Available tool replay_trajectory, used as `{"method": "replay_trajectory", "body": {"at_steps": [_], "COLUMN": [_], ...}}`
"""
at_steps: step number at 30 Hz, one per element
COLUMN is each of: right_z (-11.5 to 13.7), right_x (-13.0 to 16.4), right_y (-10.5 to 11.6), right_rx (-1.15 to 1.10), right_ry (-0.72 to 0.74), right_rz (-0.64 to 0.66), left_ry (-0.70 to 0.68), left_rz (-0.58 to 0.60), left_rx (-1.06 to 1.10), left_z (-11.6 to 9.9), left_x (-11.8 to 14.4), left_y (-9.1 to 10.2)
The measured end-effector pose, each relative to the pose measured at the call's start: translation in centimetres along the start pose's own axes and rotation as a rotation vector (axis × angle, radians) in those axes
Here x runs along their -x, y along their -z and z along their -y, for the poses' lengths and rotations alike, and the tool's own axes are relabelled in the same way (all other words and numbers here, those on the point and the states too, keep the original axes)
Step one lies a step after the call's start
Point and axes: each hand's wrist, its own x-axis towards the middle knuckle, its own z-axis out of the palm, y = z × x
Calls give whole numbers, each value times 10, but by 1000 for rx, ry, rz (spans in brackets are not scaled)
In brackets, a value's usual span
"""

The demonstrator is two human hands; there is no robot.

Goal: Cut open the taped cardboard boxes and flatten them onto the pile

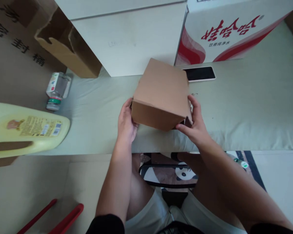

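Head view shows the left hand (126, 122) and right hand (194, 125) gripping the cardboard box (161, 92) at its 9 and 3 o'clock sides on the tabletop (246, 107), seemingly while closing it, so the next move probably needs the loose flap at 4 o'clock pressed in.

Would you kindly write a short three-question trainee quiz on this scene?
1. True or false: both hands touch the brown box.
2. What lies just behind the box, by the red-and-white carton? A) phone B) bottle C) jug
3. Which hand is nearer the clear bottle?

Key: 1. True: left hand and right hand flank it. 2. A, the phone. 3. Left.
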Motion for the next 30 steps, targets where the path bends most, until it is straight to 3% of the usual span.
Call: {"method": "replay_trajectory", "body": {"at_steps": [4,9,12,18,21,24,30], "right_z": [1,3,2,-3,-5,-6,-7], "right_x": [-2,-3,-3,-5,-6,-6,-7], "right_y": [1,4,11,30,36,39,38], "right_rx": [80,178,166,163,198,232,237], "right_ry": [31,55,74,148,126,95,49], "right_rz": [-76,-103,-104,-46,-22,-27,-39], "left_ry": [-154,-191,-157,-100,-102,-26,158], "left_rz": [-131,-122,-5,342,413,373,182], "left_rx": [-289,-392,-340,-311,-364,-366,-257], "left_z": [8,11,11,10,7,6,15], "left_x": [-1,-5,-9,-12,-9,-6,-11], "left_y": [-2,0,5,16,13,6,-5]}}
